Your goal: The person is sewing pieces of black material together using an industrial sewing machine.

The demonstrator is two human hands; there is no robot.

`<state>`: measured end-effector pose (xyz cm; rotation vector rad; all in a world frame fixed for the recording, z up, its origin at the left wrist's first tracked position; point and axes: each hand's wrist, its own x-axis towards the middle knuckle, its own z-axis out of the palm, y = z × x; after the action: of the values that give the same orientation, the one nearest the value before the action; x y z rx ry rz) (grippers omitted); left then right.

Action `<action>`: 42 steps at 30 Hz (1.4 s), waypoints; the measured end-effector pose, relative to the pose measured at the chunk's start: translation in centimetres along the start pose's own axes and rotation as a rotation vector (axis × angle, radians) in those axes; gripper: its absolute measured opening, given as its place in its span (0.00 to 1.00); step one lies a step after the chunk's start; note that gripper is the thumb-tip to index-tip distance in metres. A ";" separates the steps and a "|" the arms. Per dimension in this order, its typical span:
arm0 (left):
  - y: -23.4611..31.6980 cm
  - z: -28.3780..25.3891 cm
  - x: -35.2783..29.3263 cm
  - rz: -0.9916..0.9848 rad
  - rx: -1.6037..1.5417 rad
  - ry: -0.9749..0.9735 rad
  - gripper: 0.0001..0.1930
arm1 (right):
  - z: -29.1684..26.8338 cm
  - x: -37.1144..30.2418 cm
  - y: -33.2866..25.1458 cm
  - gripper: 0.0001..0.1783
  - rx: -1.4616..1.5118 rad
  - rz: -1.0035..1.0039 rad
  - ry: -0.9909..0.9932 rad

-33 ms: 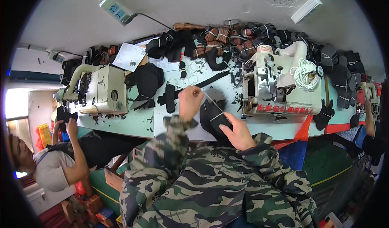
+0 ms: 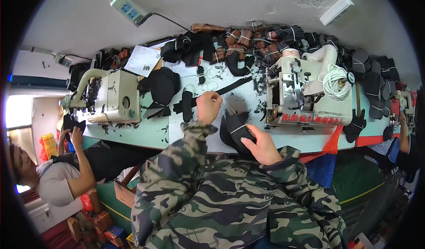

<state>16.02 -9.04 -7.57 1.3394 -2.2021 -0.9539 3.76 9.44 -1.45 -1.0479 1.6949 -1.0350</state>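
fingertips of the left hand (image 2: 209, 107) curl in and hide the end of a thin white strand (image 2: 229, 107), so whether it is looped there cannot be made out. most of the right hand's (image 2: 264, 146) fingers are out of sight behind a black bundle (image 2: 233, 133), whose dark layers blend together. the two hands are apart: the left nearly closed, pinching the strand; the right clamped on the bundle, thumb over its near side. the bundle lies between them, just left of the right hand, a white band (image 2: 238, 128) across it. beyond the right hand stands an off-white machine (image 2: 305, 100); well left of the left hand, another person (image 2: 57, 182) is partly cut off by the rim.
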 end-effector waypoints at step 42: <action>5.7 1.3 -7.2 -0.385 -0.830 -0.276 0.12 | -0.1 2.3 2.1 0.23 0.213 -0.033 0.025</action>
<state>15.05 -0.41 -4.22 1.2512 -1.3971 -2.0044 2.64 7.89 -3.92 -0.9307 1.5524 -1.2255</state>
